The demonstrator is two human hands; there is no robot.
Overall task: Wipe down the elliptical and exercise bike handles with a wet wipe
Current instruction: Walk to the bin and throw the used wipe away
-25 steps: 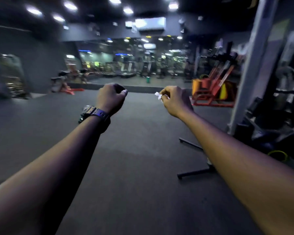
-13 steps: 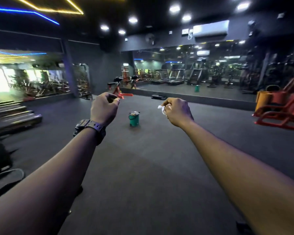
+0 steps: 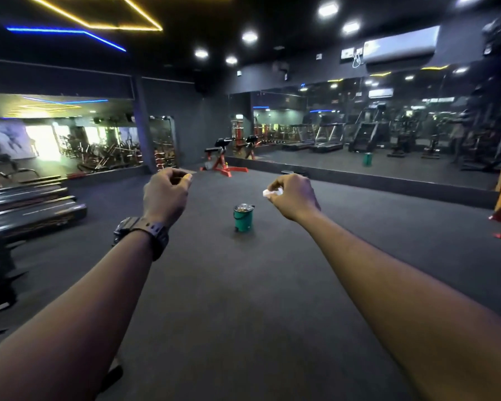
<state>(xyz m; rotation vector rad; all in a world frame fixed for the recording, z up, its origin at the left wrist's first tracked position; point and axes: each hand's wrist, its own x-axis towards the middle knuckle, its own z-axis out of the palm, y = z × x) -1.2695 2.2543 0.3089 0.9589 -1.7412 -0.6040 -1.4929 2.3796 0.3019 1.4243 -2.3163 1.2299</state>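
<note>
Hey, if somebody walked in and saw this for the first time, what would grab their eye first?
Two bare forearms reach forward: the right hand pinches a crumpled white wipe, and the left hand, fingers curled, has a dark watch at its wrist. Between them a small green bin stands alone on the dark floor. Yellow and blue light strips glow overhead at upper left.

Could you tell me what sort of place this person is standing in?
Most likely a gym: treadmills show in the wall mirror, a red bench stands on the dark floor, and racks of equipment line the left side.
</note>
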